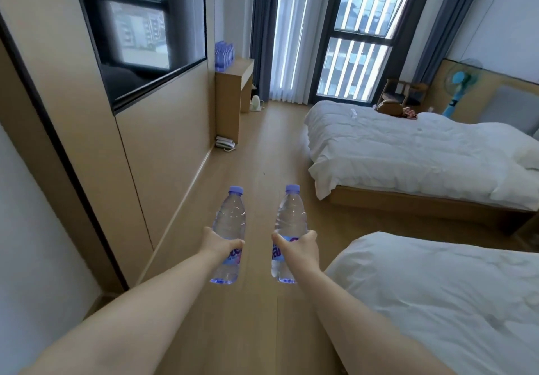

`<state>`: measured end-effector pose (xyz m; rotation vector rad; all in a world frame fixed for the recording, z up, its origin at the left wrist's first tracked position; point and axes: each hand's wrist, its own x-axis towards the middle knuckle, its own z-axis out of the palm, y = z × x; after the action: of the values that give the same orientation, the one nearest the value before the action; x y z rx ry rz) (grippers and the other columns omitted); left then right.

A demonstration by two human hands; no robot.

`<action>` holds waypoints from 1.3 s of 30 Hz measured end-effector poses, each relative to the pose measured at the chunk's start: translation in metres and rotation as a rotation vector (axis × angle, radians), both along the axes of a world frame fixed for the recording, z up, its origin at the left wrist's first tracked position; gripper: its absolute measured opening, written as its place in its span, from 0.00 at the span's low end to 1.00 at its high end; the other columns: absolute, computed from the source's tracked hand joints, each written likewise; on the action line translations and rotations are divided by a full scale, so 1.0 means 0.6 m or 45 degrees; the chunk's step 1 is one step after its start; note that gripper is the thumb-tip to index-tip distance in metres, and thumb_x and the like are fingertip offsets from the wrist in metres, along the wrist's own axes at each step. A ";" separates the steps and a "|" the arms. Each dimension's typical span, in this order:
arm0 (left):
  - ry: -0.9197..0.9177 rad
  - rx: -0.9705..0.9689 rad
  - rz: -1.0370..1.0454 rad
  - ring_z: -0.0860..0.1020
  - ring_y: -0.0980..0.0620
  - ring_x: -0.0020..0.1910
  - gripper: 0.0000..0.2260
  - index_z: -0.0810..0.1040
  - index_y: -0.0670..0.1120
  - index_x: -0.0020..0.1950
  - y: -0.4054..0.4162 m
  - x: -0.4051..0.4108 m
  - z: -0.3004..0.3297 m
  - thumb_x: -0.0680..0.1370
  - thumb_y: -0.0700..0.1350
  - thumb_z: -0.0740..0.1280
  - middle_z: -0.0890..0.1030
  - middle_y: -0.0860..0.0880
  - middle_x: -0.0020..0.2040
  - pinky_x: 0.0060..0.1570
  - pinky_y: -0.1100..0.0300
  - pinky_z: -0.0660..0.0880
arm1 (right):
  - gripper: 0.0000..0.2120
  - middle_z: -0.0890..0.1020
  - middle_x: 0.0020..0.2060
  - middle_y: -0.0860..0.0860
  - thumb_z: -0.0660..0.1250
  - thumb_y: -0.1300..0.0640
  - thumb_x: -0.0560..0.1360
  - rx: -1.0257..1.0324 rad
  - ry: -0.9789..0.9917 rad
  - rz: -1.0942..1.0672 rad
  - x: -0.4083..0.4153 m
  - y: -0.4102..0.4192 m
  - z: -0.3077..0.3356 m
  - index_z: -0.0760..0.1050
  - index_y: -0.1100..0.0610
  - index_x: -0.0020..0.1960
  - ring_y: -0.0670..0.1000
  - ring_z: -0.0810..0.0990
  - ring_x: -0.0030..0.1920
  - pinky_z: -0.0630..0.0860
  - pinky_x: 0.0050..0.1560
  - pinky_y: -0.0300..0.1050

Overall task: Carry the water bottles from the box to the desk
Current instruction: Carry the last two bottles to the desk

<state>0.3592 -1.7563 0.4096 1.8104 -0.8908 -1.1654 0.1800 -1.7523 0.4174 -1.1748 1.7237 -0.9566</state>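
Note:
Both arms reach out in front of me over the wooden floor. My left hand [217,242] grips a clear water bottle [230,220] with a purple cap around its label. My right hand [302,246] grips a second water bottle [289,218] of the same kind. Both bottles are upright and a little apart. Far ahead on the left stands the wooden desk [237,78], with several purple-capped bottles [224,55] clustered on its top by the wall. The box is out of view.
A wooden wall panel with a dark window [140,33] runs along the left. Two white beds [408,153] fill the right side, the nearer bed [455,296] close to my right arm. A telephone [225,143] and a small white appliance [256,103] lie on the floor by the desk.

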 end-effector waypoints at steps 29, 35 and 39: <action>-0.047 -0.049 0.092 0.78 0.42 0.51 0.31 0.67 0.40 0.60 -1.220 0.142 0.046 0.64 0.43 0.79 0.77 0.42 0.54 0.50 0.53 0.75 | 0.27 0.74 0.48 0.50 0.75 0.46 0.70 -0.086 0.040 -0.064 0.133 -1.225 0.027 0.60 0.54 0.54 0.52 0.79 0.48 0.80 0.51 0.48; -0.041 -0.025 0.089 0.78 0.43 0.50 0.30 0.67 0.42 0.58 -1.446 0.118 0.008 0.64 0.42 0.79 0.77 0.44 0.52 0.49 0.54 0.75 | 0.27 0.75 0.49 0.53 0.75 0.45 0.69 -0.106 0.222 0.104 0.114 -1.455 -0.014 0.62 0.55 0.55 0.53 0.80 0.47 0.80 0.51 0.53; -0.035 -0.007 0.118 0.77 0.46 0.47 0.29 0.65 0.45 0.55 -1.614 0.097 0.010 0.63 0.43 0.80 0.76 0.46 0.49 0.47 0.54 0.74 | 0.26 0.76 0.47 0.52 0.75 0.44 0.68 -0.073 0.237 0.171 0.098 -1.621 -0.019 0.63 0.55 0.53 0.53 0.80 0.46 0.80 0.48 0.52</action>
<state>0.4172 -2.7248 0.4157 1.8472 -0.8167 -1.0811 0.2387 -2.7250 0.4060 -1.4363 1.7460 -0.8419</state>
